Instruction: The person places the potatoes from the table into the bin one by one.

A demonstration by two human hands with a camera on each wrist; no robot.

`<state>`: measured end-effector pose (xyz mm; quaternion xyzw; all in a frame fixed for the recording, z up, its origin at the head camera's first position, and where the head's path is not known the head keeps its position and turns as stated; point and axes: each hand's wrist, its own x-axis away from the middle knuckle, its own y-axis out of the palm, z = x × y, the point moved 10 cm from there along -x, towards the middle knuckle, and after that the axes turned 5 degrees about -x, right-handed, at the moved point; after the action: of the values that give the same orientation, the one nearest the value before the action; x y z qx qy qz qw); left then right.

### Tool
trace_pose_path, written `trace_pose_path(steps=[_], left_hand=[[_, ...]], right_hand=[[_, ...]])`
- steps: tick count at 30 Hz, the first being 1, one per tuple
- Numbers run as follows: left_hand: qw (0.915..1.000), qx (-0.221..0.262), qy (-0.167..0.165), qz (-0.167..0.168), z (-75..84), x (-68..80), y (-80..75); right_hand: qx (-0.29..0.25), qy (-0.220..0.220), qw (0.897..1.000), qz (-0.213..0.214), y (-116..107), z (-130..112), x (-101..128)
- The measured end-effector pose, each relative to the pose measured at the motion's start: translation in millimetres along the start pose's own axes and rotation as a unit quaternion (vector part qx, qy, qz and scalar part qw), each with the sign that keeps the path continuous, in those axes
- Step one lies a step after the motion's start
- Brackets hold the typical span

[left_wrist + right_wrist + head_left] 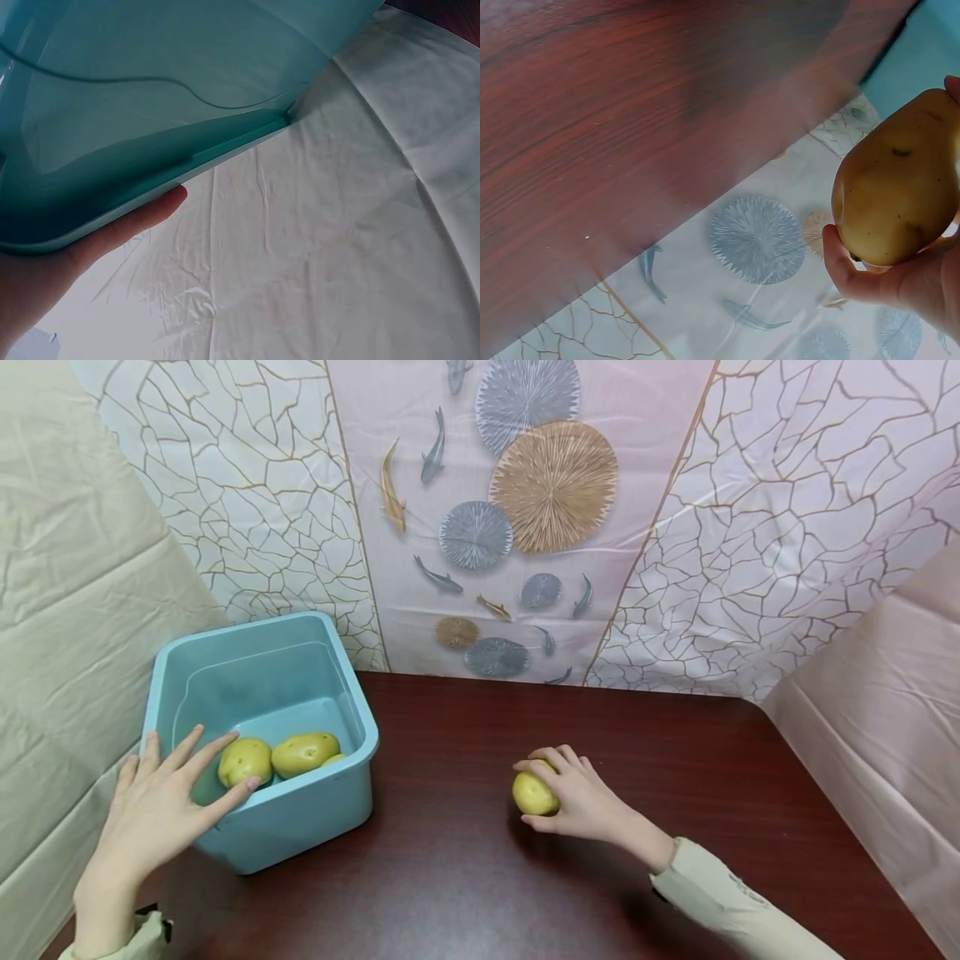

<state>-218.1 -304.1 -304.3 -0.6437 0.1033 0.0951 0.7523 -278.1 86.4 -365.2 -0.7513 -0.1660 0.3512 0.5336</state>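
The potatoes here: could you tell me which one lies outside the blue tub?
The potato gripped by the right hand on the table; the others sit inside the tub.

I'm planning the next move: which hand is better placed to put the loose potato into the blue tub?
Right. The right hand already grips the potato on the table; the left hand rests spread on the tub's rim, steadying it.
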Motion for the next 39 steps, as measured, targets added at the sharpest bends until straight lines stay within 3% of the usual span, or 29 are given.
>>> trace_pose_path(steps=[39], left_hand=[[1.0, 0.001, 0.006, 0.001, 0.3, -0.7, 0.1]], right_hand=[[-0.021, -0.047, 0.998, 0.024, -8, -41, -28]])
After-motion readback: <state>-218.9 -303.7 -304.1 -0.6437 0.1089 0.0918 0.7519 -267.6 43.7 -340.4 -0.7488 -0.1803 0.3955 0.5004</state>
